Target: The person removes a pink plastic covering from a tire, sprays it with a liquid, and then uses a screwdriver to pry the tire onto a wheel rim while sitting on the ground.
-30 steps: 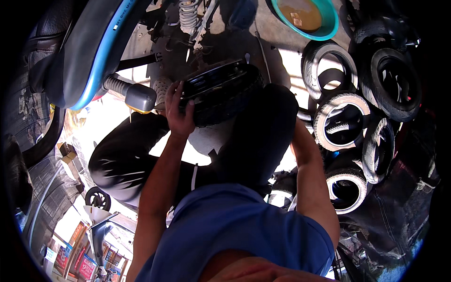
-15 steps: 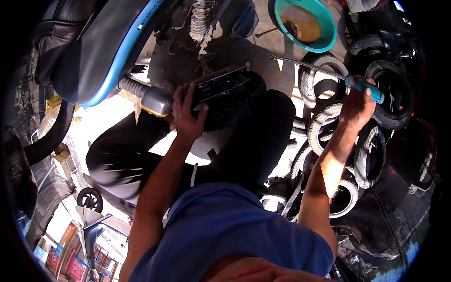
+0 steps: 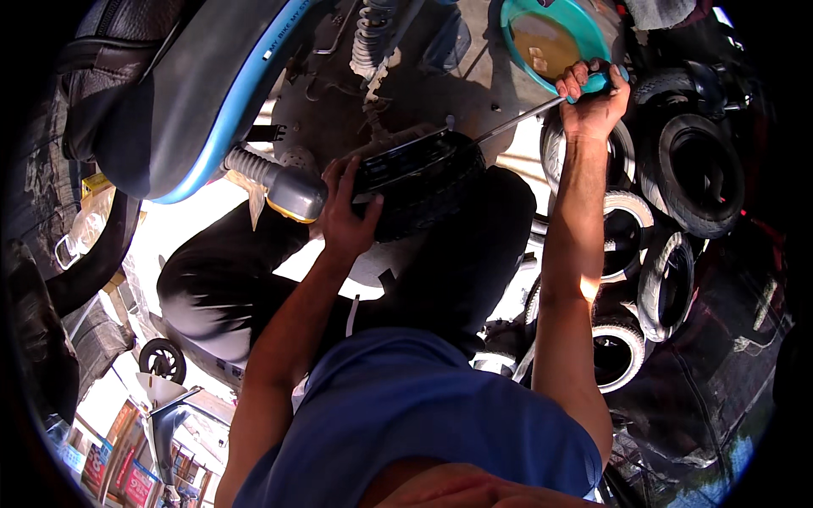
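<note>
A black scooter wheel with its tyre (image 3: 428, 199) stands tilted between my legs, by the rear of a scooter. My left hand (image 3: 347, 212) grips its left side, the thumb over the tyre and the fingers at the rim. My right hand (image 3: 596, 108) is wrapped round the teal handle of a long screwdriver (image 3: 518, 122). The screwdriver's shaft slopes down to the left, and its tip meets the upper right part of the wheel, between tyre and rim as far as I can see. Shadow hides the exact contact.
The scooter's blue-edged body (image 3: 220, 127) and its silencer-like dark end (image 3: 296, 196) lie close left of my left hand. A coil spring (image 3: 371, 42) hangs above. Beyond my right hand is a teal basin (image 3: 508, 38) of brown water. Several loose tyres (image 3: 665, 182) are piled at the right.
My right hand has swung up and to the left with the screwdriver, bringing its tip from the air down to the wheel. My left hand keeps its hold.
</note>
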### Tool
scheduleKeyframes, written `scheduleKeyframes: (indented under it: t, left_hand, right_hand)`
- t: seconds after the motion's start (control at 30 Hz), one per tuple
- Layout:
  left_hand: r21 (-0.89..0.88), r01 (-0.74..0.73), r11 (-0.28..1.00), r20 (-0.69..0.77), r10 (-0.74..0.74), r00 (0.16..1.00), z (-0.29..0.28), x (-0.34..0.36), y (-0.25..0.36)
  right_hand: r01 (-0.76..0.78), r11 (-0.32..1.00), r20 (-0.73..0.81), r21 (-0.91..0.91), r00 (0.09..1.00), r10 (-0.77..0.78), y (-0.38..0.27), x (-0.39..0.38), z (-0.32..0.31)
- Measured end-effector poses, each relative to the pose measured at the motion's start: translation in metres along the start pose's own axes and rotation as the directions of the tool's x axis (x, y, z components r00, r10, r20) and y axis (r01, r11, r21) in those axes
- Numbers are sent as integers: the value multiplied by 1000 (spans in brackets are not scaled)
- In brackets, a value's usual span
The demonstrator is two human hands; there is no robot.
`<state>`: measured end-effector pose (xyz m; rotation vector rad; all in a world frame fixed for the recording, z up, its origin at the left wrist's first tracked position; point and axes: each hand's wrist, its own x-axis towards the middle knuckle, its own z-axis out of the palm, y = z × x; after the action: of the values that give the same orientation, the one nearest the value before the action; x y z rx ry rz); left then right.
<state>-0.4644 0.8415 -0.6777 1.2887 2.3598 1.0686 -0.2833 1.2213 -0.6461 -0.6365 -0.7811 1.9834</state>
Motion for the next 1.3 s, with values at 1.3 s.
scheduleKeyframes:
  t: [1.3]
  left_hand:
    - [10,-522,853,2,522,853,21,-16,33]
  right_hand:
    - [292,948,762,126,583,-281,-39,-155,203]
